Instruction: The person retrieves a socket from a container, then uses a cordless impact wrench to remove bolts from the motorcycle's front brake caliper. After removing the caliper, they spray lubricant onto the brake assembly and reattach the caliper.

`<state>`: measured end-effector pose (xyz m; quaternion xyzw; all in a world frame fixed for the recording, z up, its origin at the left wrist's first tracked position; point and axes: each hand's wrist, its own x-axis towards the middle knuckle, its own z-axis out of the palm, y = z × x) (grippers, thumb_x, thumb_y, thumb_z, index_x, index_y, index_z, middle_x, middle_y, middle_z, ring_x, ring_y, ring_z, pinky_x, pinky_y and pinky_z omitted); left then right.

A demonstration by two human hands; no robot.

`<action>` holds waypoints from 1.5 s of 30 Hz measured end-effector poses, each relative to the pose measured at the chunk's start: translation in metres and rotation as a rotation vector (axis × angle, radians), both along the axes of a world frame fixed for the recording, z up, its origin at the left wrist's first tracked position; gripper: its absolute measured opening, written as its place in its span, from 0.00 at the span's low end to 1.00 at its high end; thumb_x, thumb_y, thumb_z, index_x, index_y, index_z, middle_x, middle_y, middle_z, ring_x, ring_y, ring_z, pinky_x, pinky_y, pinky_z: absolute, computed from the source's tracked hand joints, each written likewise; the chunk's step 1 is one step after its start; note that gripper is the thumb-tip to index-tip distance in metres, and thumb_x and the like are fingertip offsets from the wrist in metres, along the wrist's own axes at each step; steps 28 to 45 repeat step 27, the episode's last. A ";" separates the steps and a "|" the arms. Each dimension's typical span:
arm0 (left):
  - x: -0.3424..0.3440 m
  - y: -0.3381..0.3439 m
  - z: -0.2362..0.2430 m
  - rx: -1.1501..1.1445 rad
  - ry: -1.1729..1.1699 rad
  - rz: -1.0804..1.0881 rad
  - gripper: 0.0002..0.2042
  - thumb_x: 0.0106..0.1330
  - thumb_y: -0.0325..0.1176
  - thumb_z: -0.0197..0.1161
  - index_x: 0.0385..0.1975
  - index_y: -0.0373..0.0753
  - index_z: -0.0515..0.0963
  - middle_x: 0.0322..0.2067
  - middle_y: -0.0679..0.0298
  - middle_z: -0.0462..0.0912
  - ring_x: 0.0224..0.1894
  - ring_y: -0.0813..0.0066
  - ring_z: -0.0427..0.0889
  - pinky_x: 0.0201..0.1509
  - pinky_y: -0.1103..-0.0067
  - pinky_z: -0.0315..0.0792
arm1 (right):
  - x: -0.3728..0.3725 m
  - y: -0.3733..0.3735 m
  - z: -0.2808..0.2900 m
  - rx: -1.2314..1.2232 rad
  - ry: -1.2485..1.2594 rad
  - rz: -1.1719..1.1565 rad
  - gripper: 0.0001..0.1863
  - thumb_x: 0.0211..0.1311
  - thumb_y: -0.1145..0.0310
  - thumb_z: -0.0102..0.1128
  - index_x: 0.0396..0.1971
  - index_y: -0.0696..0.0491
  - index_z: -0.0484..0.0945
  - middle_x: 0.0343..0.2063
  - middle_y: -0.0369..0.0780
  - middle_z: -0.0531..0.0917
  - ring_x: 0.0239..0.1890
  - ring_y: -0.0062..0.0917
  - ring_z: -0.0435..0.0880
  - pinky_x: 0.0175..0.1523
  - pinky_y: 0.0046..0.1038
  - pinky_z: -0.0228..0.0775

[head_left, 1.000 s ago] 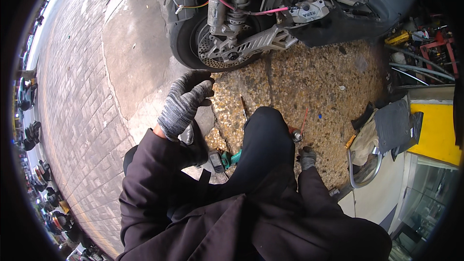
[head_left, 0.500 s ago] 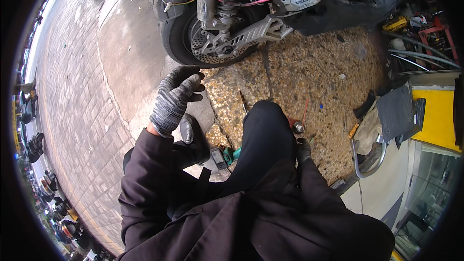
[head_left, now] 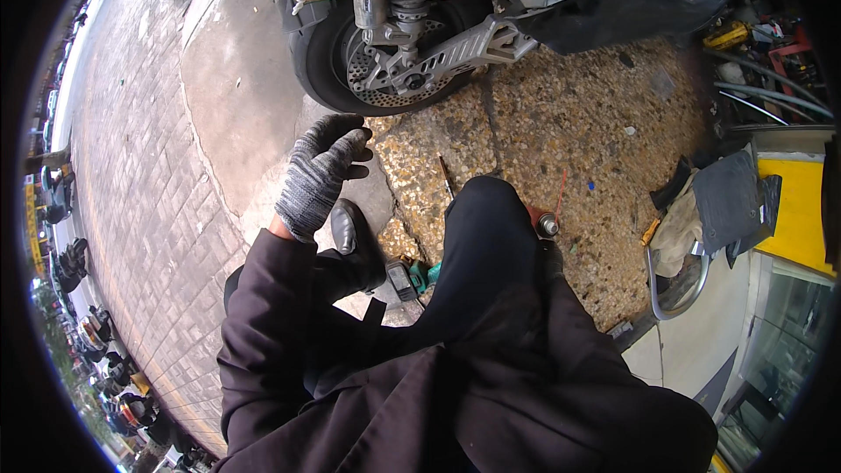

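My left hand (head_left: 321,177), in a grey knit glove with dark fingers, hovers below the rear wheel (head_left: 320,66) of a scooter. Its fingers are loosely bent and apart, with nothing visible in them. Beside my right knee is my right hand (head_left: 553,260) in a dark glove, low by a red can (head_left: 536,214) with a silvery end. The knee and shadow hide most of its fingers, so I cannot tell whether it grips the can. A thin red straw (head_left: 561,193) stands out near the can. The wheel carries a drilled brake disc (head_left: 361,68) and a silver swingarm (head_left: 477,52).
A thin screwdriver-like tool (head_left: 446,177) lies on the pebbled ground before my knee. A green and grey power tool (head_left: 405,280) sits between my legs. To the right are a metal-framed seat with cloths (head_left: 679,232), a yellow panel (head_left: 793,210) and piled tools (head_left: 745,39).
My right hand has shifted slightly forward, closer to the red can, and shows less beside the knee. The left hand keeps nearly the same pose. The whole view has tilted a little.
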<state>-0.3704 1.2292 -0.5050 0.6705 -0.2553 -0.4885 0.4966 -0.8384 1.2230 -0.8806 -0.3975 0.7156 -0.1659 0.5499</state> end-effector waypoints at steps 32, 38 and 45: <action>-0.023 -0.009 -0.109 0.302 -0.069 -0.031 0.16 0.64 0.37 0.58 0.47 0.35 0.73 0.34 0.64 0.80 0.32 0.76 0.78 0.34 0.80 0.74 | -0.024 0.021 -0.034 0.073 0.037 0.293 0.14 0.58 0.60 0.55 0.42 0.50 0.74 0.38 0.51 0.80 0.41 0.36 0.80 0.50 0.38 0.71; -0.023 -0.009 -0.109 0.302 -0.069 -0.031 0.16 0.64 0.37 0.58 0.47 0.35 0.73 0.34 0.64 0.80 0.32 0.76 0.78 0.34 0.80 0.74 | -0.024 0.021 -0.034 0.073 0.037 0.293 0.14 0.58 0.60 0.55 0.42 0.50 0.74 0.38 0.51 0.80 0.41 0.36 0.80 0.50 0.38 0.71; -0.023 -0.009 -0.109 0.302 -0.069 -0.031 0.16 0.64 0.37 0.58 0.47 0.35 0.73 0.34 0.64 0.80 0.32 0.76 0.78 0.34 0.80 0.74 | -0.024 0.021 -0.034 0.073 0.037 0.293 0.14 0.58 0.60 0.55 0.42 0.50 0.74 0.38 0.51 0.80 0.41 0.36 0.80 0.50 0.38 0.71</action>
